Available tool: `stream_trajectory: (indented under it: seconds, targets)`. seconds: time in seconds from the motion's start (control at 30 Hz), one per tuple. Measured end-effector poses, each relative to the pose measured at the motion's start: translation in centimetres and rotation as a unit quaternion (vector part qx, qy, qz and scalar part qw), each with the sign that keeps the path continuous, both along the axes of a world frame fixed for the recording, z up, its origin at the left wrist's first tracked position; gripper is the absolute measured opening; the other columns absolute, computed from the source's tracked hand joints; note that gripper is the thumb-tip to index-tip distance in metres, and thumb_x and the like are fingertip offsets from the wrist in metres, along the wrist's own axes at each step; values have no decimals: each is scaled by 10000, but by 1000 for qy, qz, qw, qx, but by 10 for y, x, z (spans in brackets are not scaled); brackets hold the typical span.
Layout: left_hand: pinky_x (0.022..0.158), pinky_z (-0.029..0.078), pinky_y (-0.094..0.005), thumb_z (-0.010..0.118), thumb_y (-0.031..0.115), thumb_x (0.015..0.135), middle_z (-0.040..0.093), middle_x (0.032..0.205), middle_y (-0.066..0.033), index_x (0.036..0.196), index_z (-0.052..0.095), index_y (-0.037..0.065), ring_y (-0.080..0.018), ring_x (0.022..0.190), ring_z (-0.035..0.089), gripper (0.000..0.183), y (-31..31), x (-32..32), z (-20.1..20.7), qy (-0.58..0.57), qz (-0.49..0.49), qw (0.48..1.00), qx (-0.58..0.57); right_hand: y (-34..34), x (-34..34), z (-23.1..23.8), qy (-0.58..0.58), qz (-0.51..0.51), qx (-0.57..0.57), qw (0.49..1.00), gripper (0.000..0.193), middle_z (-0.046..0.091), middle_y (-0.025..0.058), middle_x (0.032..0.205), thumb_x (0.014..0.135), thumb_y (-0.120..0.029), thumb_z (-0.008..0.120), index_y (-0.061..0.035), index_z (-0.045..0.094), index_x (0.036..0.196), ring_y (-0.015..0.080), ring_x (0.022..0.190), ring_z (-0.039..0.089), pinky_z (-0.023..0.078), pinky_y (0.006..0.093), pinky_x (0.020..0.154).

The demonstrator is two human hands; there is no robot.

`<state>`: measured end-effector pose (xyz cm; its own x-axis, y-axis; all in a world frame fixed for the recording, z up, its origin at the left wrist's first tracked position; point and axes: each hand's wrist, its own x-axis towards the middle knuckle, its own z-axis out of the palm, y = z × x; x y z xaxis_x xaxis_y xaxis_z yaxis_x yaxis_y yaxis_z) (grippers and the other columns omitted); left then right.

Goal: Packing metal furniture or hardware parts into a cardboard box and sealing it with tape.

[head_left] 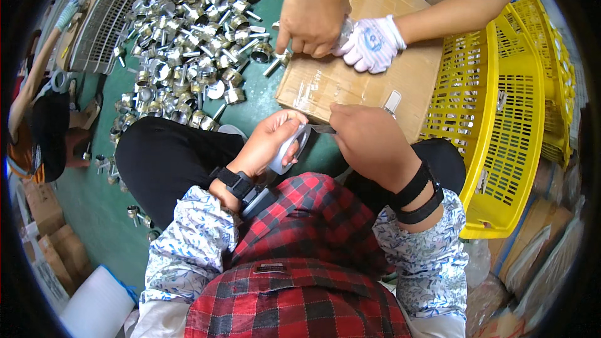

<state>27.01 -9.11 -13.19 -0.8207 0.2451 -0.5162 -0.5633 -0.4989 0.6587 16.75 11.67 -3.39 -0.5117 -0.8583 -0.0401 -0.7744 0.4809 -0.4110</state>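
My left hand (270, 141) is closed around a pale tape roll (299, 149), holding it upright above my lap. A thin grey strip (323, 129) spans the short gap between the roll and my right hand (375, 144). My right fingers are pinched on the strip's other end, beside the near edge of a brown cardboard box (350, 91). Whether the strip is tape or a thin blade is hard to make out. Across the box, a co-worker's bare hand (311, 22) and white-gloved hand (374, 45) press together over something clear on its top.
Many shiny metal cups with stems (188, 44) lie heaped on the green floor (94, 213) at left. Yellow plastic crates (513, 119) stand at right. A grey crate (106, 31) is at far left, near another person's arm (37, 81). Cardboard boxes (47, 209) sit lower left.
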Motion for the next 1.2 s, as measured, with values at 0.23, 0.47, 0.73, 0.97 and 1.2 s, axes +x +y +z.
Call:
stream_trajectory:
  seconds: [0.23, 0.47, 0.73, 0.97, 1.2]
  targets:
    - [499, 486, -280, 513, 240, 1084, 569, 634, -30, 1266, 531, 94, -123, 443, 519, 234, -1, 9, -6, -23, -15, 999, -26, -1, 4, -6, 64, 8, -45, 997, 46, 643, 125, 797, 808, -102, 627, -59, 634, 821, 319, 779, 680, 534, 430, 675]
    - [490, 491, -271, 561, 194, 1049, 610, 691, -33, 1253, 539, 92, -128, 487, 577, 229, -1, 10, -7, -24, -3, 998, -59, -24, 19, 2, 128, -12, 2, 992, 85, 633, 108, 779, 858, -154, 633, -83, 588, 870, 284, 767, 696, 545, 382, 641]
    - [442, 417, -250, 584, 178, 1030, 568, 623, -19, 1227, 571, 81, -113, 463, 528, 220, -10, 10, -5, 35, 16, 999, -3, -34, 35, -6, 66, -87, 74, 991, 249, 620, 150, 868, 898, -182, 711, -63, 523, 1009, 343, 722, 683, 553, 424, 623]
    - [469, 483, -249, 592, 232, 1013, 615, 720, -51, 1344, 493, 132, -149, 565, 642, 360, -17, 25, 2, -25, -67, 995, -73, -39, 29, -6, 97, -80, 65, 990, 199, 621, 173, 889, 921, -180, 689, -54, 547, 982, 365, 764, 678, 551, 449, 642]
    - [495, 526, -269, 593, 254, 1025, 665, 780, -76, 1258, 558, 134, -145, 548, 644, 265, -20, 20, -15, -29, -105, 991, -76, -46, 39, -9, 125, -29, 113, 985, 187, 636, 107, 713, 956, -244, 655, -83, 568, 918, 317, 696, 694, 553, 416, 607]
